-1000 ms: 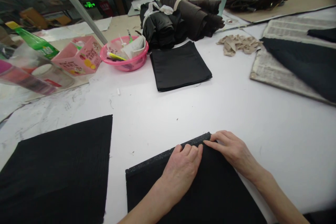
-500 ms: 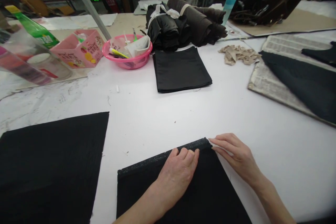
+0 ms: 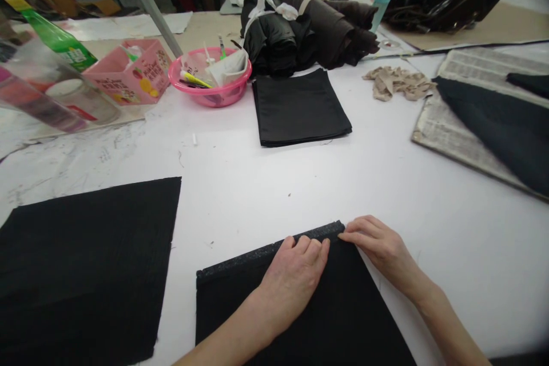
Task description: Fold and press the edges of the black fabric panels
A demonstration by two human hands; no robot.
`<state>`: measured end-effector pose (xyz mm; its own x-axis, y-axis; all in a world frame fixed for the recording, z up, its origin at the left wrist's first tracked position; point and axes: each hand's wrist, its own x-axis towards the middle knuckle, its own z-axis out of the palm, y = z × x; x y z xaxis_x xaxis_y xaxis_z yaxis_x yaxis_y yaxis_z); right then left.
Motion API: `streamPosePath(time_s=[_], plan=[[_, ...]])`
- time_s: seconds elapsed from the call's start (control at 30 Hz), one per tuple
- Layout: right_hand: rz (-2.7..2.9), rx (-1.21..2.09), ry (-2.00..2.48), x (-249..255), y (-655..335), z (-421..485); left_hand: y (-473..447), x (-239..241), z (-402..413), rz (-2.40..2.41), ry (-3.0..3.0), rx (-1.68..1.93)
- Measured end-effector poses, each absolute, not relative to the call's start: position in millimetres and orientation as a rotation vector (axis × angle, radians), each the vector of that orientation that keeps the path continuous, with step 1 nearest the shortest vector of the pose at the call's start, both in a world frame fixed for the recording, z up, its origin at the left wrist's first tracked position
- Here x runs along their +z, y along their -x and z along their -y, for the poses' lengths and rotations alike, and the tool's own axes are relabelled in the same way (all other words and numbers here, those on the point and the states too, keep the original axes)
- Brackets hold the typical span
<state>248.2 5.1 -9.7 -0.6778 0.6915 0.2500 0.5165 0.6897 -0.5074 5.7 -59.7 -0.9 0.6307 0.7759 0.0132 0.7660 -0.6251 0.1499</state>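
Note:
A black fabric sheet [image 3: 334,309] lies in front of me, with a speckled dark strip [image 3: 244,256] along its far edge. My left hand [image 3: 295,277] rests on the sheet just below that strip, fingers curled and pinching the cloth near the right end. At the far right corner of the sheet, my right hand [image 3: 384,246] has thumb and fingers closed on the edge. What lies under the fingertips is partly hidden. Another black fabric piece [image 3: 86,269] lies flat to the left, apart from both hands.
Beyond the sheet sits a stack of black fabric squares [image 3: 302,108]. Behind it are a pink basin [image 3: 210,94] with tools and dark fabric rolls [image 3: 326,23]. A pink box [image 3: 132,77] and green bottle [image 3: 54,37] stand left; a beige cloth [image 3: 397,83] and grey board [image 3: 441,126] lie right.
My right hand has shifted slightly left, its fingertips now over the sheet's corner. My left hand stays pressed at nearly the same spot. The whole view has shifted a little.

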Motion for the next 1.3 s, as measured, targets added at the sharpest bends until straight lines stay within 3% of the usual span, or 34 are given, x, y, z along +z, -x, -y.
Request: streamPosePath(time_s=[0.53,1.3], plan=[[2.619,0.335,0.879,-1,-246,1,-17,1,49,-1.261,-2.763,0.146],[2.510,0.460,0.953,-7,-255,-1,-25,3,46,-1.294,-2.702,0.117]])
